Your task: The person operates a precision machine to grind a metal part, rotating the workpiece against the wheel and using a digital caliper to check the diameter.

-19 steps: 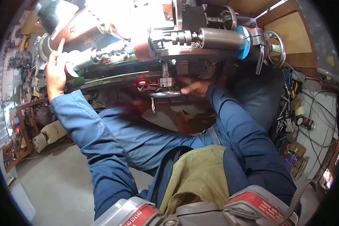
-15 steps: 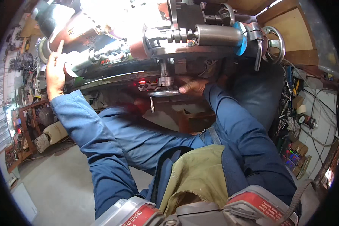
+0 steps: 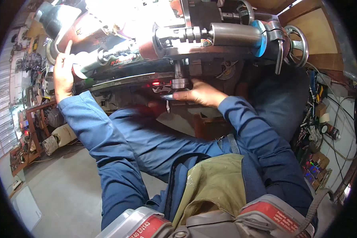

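My left hand (image 3: 64, 75) rests against the left end of a grey machine, beside a pale cylindrical holder (image 3: 85, 65), index finger stretched upward. Below the machine's front, my right hand (image 3: 200, 93) is closed round the rim of a metal handwheel (image 3: 168, 96), thumb on top; a small crank handle (image 3: 167, 106) hangs from it. A collar and vertical shaft (image 3: 179, 81) rise above this wheel. Across the machine lies a lobed metal shaft, like a camshaft (image 3: 188, 35), running toward a thick steel cylinder (image 3: 234, 35) on the right. Strong glare hides the upper middle.
A blue ring (image 3: 260, 39), a clamp lever (image 3: 279, 59) and another handwheel (image 3: 299, 47) are at the machine's right end. Tools crowd the right wall; a shelf of parts (image 3: 35, 119) stands left. A beige cylinder (image 3: 59, 139) lies by the grey floor (image 3: 67, 174).
My right hand has shifted round the lower handwheel, its back now more in view, and the wheel looks more edge-on. The whole view has shifted slightly; my left hand keeps its place on the machine.
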### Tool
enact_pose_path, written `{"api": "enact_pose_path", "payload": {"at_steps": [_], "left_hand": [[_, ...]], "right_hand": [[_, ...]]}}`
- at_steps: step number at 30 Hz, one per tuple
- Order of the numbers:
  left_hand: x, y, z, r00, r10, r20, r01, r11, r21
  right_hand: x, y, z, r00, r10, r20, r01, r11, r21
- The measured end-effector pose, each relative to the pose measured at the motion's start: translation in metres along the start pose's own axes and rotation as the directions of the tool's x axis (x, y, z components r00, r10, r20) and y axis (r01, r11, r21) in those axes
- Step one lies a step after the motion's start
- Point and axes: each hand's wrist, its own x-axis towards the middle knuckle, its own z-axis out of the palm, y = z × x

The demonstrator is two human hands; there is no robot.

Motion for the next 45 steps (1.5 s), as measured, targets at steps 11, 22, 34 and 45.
{"api": "enact_pose_path", "payload": {"at_steps": [11,22,34,45], "left_hand": [[0.002,-0.003,-0.001,0.996,0.080,0.032,-0.079,0.996,-0.040],[0.000,-0.005,-0.002,0.997,0.078,-0.004,-0.078,0.997,0.009],[0.000,0.001,-0.001,0.999,0.031,0.019,-0.031,0.999,-0.009],[0.001,-0.001,-0.001,1.000,-0.002,0.029,0.003,1.000,-0.010]], "right_hand": [[-0.007,0.016,-0.016,0.992,-0.119,-0.032,0.117,0.992,-0.055],[-0.005,-0.019,0.010,0.993,-0.112,-0.046,0.113,0.993,0.018],[-0.013,-0.042,0.017,0.986,-0.086,-0.145,0.057,0.979,-0.196],[-0.035,-0.060,0.010,0.968,0.124,-0.218,-0.170,0.964,-0.203]]}}
